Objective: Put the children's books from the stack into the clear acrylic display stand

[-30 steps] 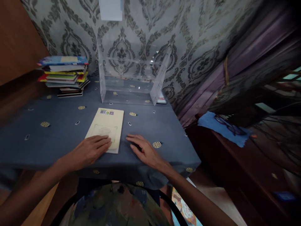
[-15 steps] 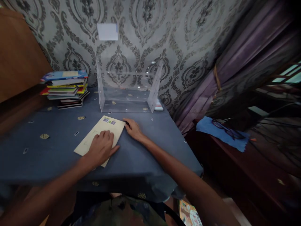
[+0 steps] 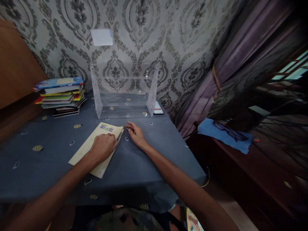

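Note:
A pale yellow booklet (image 3: 106, 129) with small printed codes near its top edge lies slanted on the cloth-covered table. My left hand (image 3: 104, 147) rests on it with curled fingers closed at its right edge, the thumb hidden. Along that edge the cover stands slightly raised, and a sliver of pages shows. Just right of the booklet, my right hand (image 3: 136, 134) is over the cloth, fingers loosely bent and apart, holding nothing. A clear acrylic rack (image 3: 125, 112) stands behind both hands.
A stack of books (image 3: 61, 96) sits at the back left. Beside the rack's right end lies a small flat item (image 3: 158, 108), partly blurred. Right of the table, glasses (image 3: 229, 131) lie on a blue cloth (image 3: 209, 128) on a dark red surface. A purple curtain (image 3: 204, 93) hangs behind.
My left hand's fingers have curled in at the booklet's right edge, and its cover has lifted slightly there. My right hand has come away from the booklet's corner. The view has shifted a little.

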Available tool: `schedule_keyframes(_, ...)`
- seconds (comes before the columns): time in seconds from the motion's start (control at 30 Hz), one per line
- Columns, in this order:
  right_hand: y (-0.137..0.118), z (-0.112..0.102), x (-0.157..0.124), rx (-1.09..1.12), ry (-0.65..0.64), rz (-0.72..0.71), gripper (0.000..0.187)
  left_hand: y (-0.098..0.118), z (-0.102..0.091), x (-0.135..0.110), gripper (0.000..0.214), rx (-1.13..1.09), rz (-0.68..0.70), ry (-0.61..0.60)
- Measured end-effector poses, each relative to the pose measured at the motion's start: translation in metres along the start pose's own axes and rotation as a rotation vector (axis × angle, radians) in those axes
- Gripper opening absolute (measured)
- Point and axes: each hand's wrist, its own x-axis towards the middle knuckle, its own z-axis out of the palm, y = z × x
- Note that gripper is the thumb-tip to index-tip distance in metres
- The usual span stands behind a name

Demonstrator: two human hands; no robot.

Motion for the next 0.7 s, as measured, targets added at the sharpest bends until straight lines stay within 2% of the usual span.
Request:
schedule_keyframes(0.2,-0.011,-0.005,-0.005,-0.034,0.027,-0.026,0.049,-0.011,-0.001,0.002,0.043,-0.015,0.059,0.081)
schedule_keyframes(0.4,-0.023,-0.005,-0.010,-0.120,-0.038,-0.100,0.053,-0.017,0.003,0.004,0.044,-0.032,0.074,0.143)
schedule_keyframes(0.53,-0.026,-0.003,-0.015,-0.244,-0.132,-0.200,0.054,-0.009,0.003,0.000,0.043,-0.058,0.055,0.114)
schedule_keyframes(0.7,-0.022,-0.001,-0.017,-0.440,-0.201,-0.142,0.049,-0.001,0.007,-0.007,0.038,-0.037,0.026,0.067)
